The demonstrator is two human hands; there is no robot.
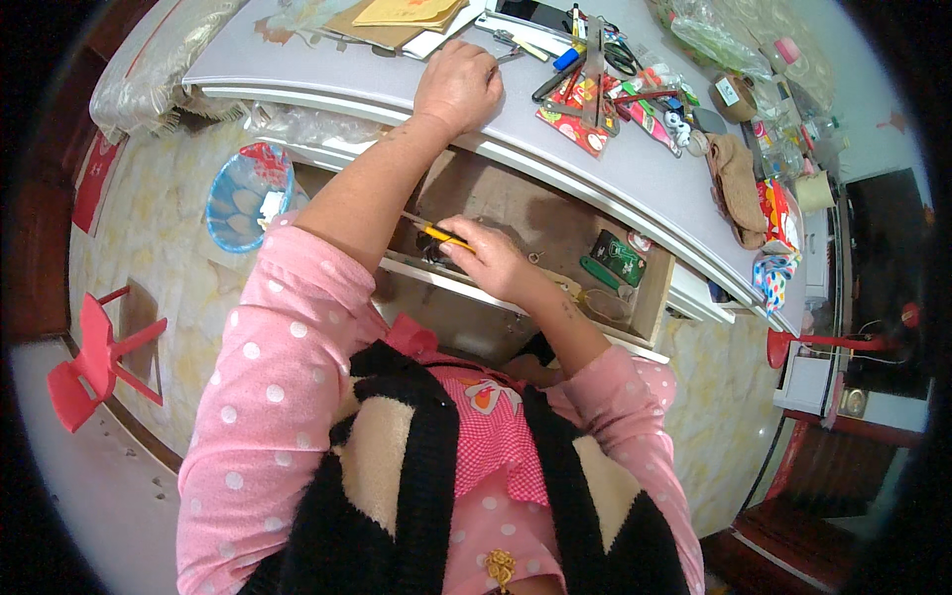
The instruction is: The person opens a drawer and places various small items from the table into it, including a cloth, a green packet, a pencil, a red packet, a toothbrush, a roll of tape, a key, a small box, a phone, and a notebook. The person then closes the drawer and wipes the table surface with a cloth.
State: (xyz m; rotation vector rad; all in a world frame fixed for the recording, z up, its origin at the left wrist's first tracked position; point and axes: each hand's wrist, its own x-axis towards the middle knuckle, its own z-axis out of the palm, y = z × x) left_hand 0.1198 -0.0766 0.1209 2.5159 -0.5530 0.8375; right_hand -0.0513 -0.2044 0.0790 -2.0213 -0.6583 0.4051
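My left hand [460, 85] rests on the front part of the tabletop, beside small metal items near its fingertips; whether it grips one of them cannot be told. Inside the pulled-out wooden drawer [658, 297], my right hand [480, 256] holds a yellow-and-black handled tool [445, 236], whose thin shaft points to the left. A dark object [429, 249] lies under the tool. Further right in the drawer are a green-handled item [601, 274], a dark green packet [619, 257] and a small metal ring [534, 257].
Stationery, including a clear ruler [593, 74] and black-handled scissors [621, 58], is heaped on the table [312, 63]. Brown envelopes [409, 13] lie at the back. A blue bin [236, 212] stands left of the drawer, a red chair [104, 357] farther left.
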